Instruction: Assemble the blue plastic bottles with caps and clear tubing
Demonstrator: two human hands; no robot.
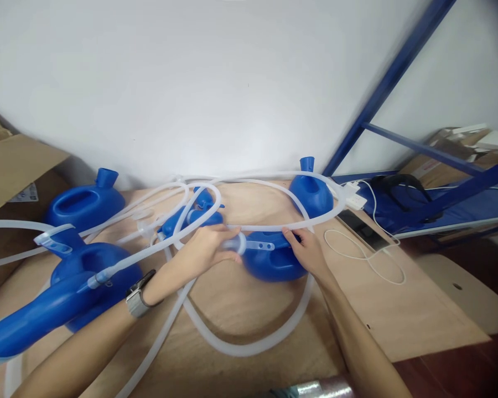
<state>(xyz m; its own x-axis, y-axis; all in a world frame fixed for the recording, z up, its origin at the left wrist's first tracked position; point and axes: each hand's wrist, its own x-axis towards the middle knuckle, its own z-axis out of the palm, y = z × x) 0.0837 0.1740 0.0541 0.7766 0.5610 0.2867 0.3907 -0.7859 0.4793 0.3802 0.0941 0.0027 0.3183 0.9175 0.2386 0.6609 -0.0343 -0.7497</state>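
We are finding no words, numbers or brand names that can be read. On the side of the cardboard box (22,157) at the left edge, we are seeing a white label (24,193) below the open flap; it is bearing dark marks and a darker, squarish block toward its right end, but its print is appearing too small and blurred for us to read. On the right, another cardboard box (417,172) is showing a pale patch, and we are not managing to tell whether it is carrying print.
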